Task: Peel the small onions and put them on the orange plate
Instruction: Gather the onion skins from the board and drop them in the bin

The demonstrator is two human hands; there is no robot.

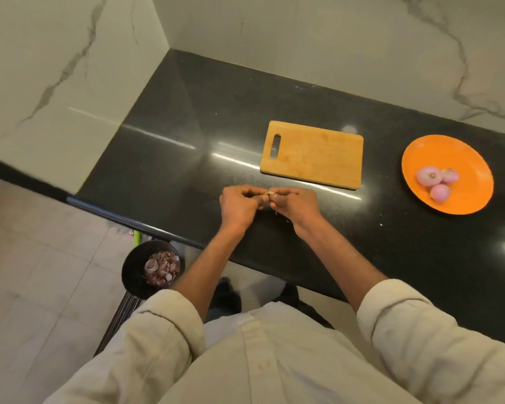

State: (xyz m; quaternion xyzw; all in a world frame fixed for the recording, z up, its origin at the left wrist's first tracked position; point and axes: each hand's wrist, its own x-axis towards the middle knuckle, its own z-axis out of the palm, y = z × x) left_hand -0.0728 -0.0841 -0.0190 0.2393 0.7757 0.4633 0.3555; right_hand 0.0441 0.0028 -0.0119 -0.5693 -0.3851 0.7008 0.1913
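My left hand (pixel 237 203) and my right hand (pixel 295 203) meet over the black counter, fingers curled, pinching a small pale onion (pixel 268 196) between them; most of it is hidden by my fingers. To the right lies the orange plate (pixel 467 158), holding three peeled pinkish onions (pixel 435 180) clustered near its lower left part. Both hands are well left of the plate.
A wooden cutting board (pixel 314 154) lies just beyond my hands. The black counter (pixel 187 135) ends in a front edge near my forearms. Below it, on the floor at left, stands a dark bin (pixel 131 272) with onion skins (pixel 162 269). Marble walls close the back and left.
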